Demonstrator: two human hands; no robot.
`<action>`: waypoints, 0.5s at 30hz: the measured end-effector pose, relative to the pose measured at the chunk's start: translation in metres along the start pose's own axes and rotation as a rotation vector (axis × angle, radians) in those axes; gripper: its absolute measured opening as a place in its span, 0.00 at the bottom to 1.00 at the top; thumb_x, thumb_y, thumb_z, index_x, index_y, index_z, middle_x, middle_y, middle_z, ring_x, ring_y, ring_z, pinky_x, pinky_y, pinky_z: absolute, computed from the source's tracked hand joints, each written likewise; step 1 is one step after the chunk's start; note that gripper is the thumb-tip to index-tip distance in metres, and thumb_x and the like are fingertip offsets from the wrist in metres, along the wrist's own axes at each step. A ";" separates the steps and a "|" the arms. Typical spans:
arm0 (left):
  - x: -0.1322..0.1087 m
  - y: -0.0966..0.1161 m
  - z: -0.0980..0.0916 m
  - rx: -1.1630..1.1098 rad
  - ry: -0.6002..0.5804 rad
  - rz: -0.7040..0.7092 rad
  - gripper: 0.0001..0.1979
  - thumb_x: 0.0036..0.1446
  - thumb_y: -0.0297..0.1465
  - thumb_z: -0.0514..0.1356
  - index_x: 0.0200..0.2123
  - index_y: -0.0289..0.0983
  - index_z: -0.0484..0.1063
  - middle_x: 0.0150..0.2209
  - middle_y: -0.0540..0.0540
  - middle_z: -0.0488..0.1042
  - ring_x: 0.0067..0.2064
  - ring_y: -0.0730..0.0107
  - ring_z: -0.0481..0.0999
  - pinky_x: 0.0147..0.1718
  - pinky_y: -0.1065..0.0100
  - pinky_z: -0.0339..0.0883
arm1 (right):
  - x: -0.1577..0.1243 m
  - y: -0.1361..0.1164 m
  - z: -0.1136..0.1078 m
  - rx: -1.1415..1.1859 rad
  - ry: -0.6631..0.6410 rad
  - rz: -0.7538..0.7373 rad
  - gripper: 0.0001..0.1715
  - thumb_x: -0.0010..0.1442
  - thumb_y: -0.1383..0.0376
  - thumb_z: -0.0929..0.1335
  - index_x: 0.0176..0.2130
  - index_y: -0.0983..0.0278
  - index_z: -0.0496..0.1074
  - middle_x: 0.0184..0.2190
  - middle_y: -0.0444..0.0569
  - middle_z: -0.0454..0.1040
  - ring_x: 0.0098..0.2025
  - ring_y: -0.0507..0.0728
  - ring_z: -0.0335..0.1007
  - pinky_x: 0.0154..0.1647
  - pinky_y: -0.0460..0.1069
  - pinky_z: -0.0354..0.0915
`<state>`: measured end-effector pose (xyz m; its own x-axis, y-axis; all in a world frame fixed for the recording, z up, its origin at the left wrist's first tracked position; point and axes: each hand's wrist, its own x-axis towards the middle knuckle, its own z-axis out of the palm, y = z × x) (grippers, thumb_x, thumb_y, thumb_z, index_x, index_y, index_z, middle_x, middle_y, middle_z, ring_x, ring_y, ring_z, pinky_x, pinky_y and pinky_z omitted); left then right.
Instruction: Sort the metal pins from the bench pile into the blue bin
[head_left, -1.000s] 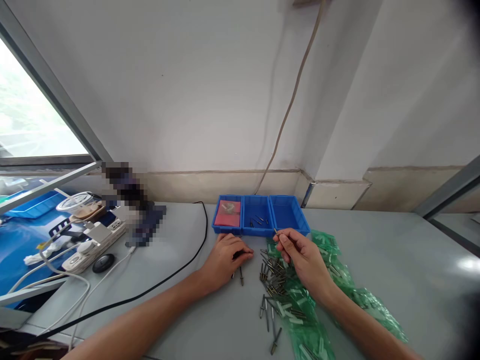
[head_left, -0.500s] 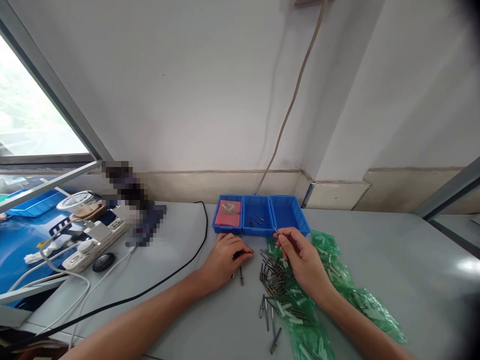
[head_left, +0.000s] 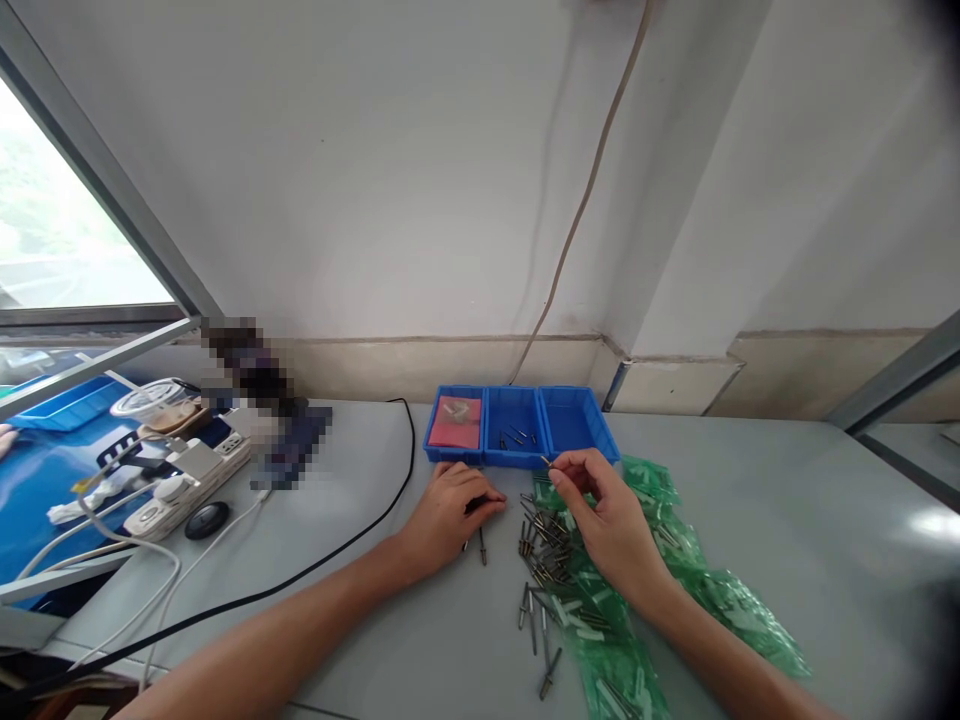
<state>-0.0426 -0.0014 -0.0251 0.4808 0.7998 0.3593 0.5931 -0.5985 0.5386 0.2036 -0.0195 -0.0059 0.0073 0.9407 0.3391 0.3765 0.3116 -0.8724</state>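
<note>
Rivets [head_left: 551, 545] are made of metal: dull grey and brassy tones seen, faint shine. Bags [head_left: 622, 660] are made of thin green plastic film, glossy, crinkled. 3 bins [head_left: 512, 459] are moulded in smooth blue plastic, slight sheen. Pink card [head_left: 454, 435] is left matt, paper-like. Tabletop [head_left: 435, 640] is finished smooth grey, satin; glare is thrown back at right. Puck [head_left: 208, 520] is finished in black plastic, power strip [head_left: 225, 457] cased in off-white plastic. Wall [head_left: 420, 200] is painted matt.

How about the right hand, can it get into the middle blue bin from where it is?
Probably yes: the right hand is close by, the middle blue bin is open on top, and only its front wall seems in between. The hand pinches a small metal piece.
</note>
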 end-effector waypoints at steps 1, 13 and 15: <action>0.000 0.000 0.000 -0.004 0.002 0.002 0.14 0.75 0.40 0.60 0.40 0.40 0.81 0.41 0.47 0.84 0.44 0.61 0.77 0.50 0.57 0.61 | 0.000 -0.001 -0.001 -0.026 0.000 -0.021 0.11 0.73 0.54 0.68 0.44 0.57 0.74 0.38 0.48 0.74 0.38 0.60 0.70 0.42 0.54 0.67; 0.001 0.003 -0.002 -0.021 0.008 0.002 0.05 0.71 0.33 0.66 0.40 0.41 0.80 0.41 0.51 0.84 0.44 0.63 0.77 0.50 0.59 0.59 | 0.001 0.002 -0.001 -0.025 -0.064 -0.035 0.12 0.74 0.54 0.67 0.41 0.57 0.75 0.37 0.48 0.75 0.38 0.61 0.70 0.43 0.54 0.66; 0.001 0.003 -0.002 -0.020 0.005 0.005 0.05 0.71 0.33 0.66 0.40 0.40 0.80 0.41 0.51 0.84 0.44 0.63 0.77 0.49 0.59 0.59 | 0.002 0.003 -0.001 0.023 -0.081 0.023 0.15 0.74 0.52 0.66 0.41 0.58 0.76 0.36 0.49 0.77 0.37 0.61 0.71 0.42 0.54 0.66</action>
<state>-0.0416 -0.0022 -0.0216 0.4804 0.7969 0.3664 0.5772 -0.6018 0.5520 0.2056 -0.0168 -0.0077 -0.0598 0.9552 0.2898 0.3558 0.2917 -0.8879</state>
